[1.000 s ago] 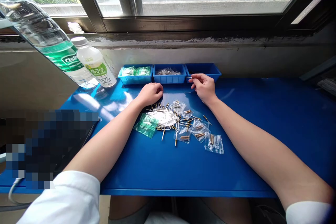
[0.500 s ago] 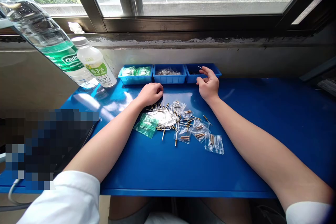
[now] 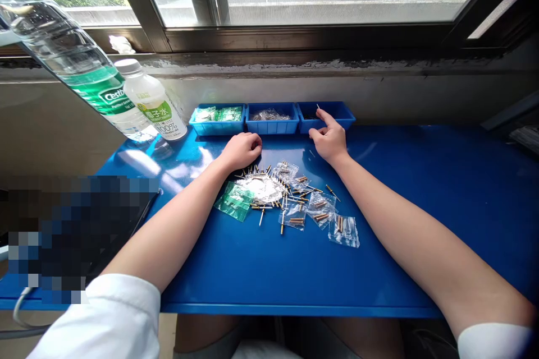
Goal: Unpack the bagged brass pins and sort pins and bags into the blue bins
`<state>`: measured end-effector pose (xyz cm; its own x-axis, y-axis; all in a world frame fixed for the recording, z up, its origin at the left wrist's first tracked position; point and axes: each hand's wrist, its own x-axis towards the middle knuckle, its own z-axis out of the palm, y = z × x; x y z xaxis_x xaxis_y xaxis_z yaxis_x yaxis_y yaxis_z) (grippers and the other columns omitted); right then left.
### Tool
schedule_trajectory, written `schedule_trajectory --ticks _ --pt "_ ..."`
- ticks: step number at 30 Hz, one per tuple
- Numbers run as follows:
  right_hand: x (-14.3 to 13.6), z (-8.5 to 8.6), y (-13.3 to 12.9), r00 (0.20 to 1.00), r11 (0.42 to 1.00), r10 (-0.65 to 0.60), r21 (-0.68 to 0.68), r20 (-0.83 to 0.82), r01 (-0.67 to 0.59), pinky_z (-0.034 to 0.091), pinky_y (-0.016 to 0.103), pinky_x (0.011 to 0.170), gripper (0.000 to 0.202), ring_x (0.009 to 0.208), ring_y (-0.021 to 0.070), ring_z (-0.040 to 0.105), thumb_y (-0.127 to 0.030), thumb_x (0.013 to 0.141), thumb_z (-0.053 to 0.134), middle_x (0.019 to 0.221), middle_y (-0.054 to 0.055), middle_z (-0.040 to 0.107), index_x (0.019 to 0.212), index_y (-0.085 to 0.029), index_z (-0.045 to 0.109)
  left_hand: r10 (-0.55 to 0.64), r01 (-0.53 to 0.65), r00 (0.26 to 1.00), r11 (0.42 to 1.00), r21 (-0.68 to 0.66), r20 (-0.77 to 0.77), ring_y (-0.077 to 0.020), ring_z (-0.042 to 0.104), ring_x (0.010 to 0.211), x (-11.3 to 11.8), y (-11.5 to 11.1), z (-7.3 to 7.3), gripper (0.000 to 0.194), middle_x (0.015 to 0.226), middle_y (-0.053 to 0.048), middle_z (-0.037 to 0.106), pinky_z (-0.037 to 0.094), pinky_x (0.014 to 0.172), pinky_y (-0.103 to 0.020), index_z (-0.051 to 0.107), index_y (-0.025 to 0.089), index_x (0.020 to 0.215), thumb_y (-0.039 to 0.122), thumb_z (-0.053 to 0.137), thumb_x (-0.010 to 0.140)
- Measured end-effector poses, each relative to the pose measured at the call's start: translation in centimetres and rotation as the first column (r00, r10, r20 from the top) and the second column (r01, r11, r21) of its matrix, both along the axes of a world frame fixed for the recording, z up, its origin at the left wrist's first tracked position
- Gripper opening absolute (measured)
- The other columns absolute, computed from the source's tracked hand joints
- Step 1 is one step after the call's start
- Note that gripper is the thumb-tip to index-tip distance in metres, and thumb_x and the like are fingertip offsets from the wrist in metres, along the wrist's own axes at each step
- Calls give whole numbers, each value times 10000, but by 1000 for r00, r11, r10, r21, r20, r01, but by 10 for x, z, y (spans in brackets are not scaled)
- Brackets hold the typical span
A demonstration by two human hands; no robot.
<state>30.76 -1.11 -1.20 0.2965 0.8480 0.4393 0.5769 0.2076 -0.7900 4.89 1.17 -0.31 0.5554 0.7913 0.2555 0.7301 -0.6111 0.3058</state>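
Observation:
My left hand (image 3: 242, 150) rests on the table at the upper left of a pile of gold-and-silver blind rivets (image 3: 290, 199), its fingers curled and nothing visible in them. Just in front of the right blue bin (image 3: 346, 116), my right hand (image 3: 330, 137) is raised. A thin silver pin (image 3: 318, 106), like a rivet's shank, sticks up at its fingertips; the rest is hidden. Around a crumpled silver sheet (image 3: 263, 188) the rivets lie scattered. Small clear bags (image 3: 343, 231) with rivets and a green bag (image 3: 234, 200) lie among them.
The left bin (image 3: 217, 128) holds green packets, the middle bin (image 3: 273, 126) a heap of small clear packets. A white-capped bottle (image 3: 158, 106) and a large water bottle (image 3: 90, 73) stand at the left. Behind runs a window ledge; a pixelated dark object (image 3: 84, 230) lies left.
My right hand has shifted slightly left, and the pin at its fingertips now points more upright. A faint pale streak shows on the table below it. The left hand has stayed still.

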Motion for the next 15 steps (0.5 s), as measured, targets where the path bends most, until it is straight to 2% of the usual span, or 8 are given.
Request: schedule_trajectory --ticks 11,13,15 --pt "-1 4 -4 999 999 22 -41 42 -21 563 412 789 672 635 211 654 -202 702 579 874 86 732 1364 -112 502 4 -4 1000 1000 -7 -4 -217 578 803 0 0 0 207 855 -56 674 435 693 -320 641 183 835 284 463 803" --pt "-1 2 -2 999 999 34 -23 39 -33 562 420 784 668 644 217 652 -205 698 585 885 92 726 1356 -118 508 2 -2 1000 1000 -7 -2 -219 580 806 0 0 1 208 860 -55 676 437 693 -323 641 184 836 285 462 805" --pt "0 1 -1 998 999 33 25 50 -34 564 414 760 638 654 211 648 -209 694 589 1002 114 710 1326 -139 533 0 0 1000 1000 -8 -1 -220 583 810 0 -1 1 209 864 -55 678 439 696 -325 642 184 837 286 461 807"
